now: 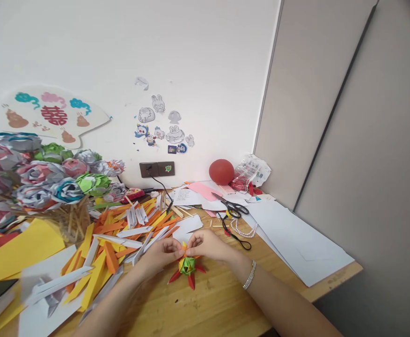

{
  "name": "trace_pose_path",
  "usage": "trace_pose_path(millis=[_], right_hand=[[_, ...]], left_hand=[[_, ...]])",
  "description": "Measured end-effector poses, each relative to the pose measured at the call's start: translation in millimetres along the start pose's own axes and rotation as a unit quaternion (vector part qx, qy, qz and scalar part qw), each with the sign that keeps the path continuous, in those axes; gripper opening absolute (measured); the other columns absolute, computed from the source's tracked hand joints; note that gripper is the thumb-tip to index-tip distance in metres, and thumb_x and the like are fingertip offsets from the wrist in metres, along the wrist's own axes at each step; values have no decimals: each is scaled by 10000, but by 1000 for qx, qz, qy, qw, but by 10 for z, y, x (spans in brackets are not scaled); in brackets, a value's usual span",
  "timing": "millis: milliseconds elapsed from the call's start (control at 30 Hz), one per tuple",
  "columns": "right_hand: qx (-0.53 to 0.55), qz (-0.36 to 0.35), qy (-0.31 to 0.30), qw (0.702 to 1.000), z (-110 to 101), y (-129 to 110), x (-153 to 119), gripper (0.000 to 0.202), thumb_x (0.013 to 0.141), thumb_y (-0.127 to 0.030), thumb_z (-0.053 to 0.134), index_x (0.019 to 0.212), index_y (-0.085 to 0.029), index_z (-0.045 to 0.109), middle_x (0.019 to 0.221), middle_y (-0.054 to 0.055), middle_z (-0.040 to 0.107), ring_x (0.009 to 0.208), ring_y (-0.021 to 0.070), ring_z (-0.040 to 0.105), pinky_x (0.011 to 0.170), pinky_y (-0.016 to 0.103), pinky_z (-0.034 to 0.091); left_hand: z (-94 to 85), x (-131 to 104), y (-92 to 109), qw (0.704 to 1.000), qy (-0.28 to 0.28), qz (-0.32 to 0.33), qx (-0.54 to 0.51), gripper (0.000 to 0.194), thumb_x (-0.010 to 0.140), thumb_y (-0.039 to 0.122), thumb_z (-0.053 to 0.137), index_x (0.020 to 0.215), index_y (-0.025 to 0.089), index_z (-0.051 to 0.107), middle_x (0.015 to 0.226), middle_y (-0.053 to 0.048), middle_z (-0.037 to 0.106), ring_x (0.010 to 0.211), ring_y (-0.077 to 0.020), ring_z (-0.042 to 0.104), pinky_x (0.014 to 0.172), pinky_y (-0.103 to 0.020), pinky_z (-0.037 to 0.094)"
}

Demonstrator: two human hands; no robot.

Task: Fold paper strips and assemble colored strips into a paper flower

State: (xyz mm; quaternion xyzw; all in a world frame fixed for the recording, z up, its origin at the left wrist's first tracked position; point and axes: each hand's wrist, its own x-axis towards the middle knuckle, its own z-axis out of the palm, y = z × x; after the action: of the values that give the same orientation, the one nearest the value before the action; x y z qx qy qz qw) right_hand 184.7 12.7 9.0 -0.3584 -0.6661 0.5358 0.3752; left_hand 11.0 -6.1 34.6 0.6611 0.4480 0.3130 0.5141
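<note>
A small folded-paper model (187, 266) with a green and yellow woven body and red pointed strips sits low over the wooden table, between my hands. Thumb and fingers of my left hand (164, 252) pinch its far end, where yellow and orange paper sticks up. My right hand (205, 245), with a beaded bracelet (250, 274) at the wrist, pinches the same end from the other side. The fingertips nearly meet there, and the exact folds under them are hidden.
Orange, yellow and white folded paper strips (108, 252) pile up at left, beside a bunch of paper flowers (64, 180). Black scissors (235, 208), a red balloon (221, 172) and a bead string (242, 232) lie at the back right. White sheets (299, 241) cover the right side.
</note>
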Motion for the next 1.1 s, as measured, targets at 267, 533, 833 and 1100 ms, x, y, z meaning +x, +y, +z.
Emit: trace_pose_path(millis=[267,533,833,1100], right_hand=[[-23,-4,11,1000,12,1,6,159,564,-232,703,605,-136,584,574,-23,583,529,95,529,520,214,392],[-83,-22,31,996,7,60,5,149,573,-205,691,568,-142,555,574,-24,576,516,89,503,479,195,363],[-104,-1,22,994,38,54,5,81,607,-185,649,664,-145,608,614,-11,607,553,102,544,495,191,400],[-224,-65,26,972,75,-75,-87,12,649,-153,618,639,-147,621,645,-10,622,600,100,549,524,180,389]], left_hand=[[9,20,-70,996,35,63,49,303,612,423,644,541,170,495,523,28,520,488,-115,460,485,-215,324],[28,9,-50,996,19,57,61,200,638,355,617,619,160,576,573,-5,592,545,-152,537,521,-238,382],[111,-10,-99,981,92,81,152,117,645,247,546,548,182,534,529,20,578,503,-135,521,482,-222,369],[82,-31,-23,989,52,8,137,132,610,290,563,585,162,582,550,6,625,507,-138,557,478,-220,389]])
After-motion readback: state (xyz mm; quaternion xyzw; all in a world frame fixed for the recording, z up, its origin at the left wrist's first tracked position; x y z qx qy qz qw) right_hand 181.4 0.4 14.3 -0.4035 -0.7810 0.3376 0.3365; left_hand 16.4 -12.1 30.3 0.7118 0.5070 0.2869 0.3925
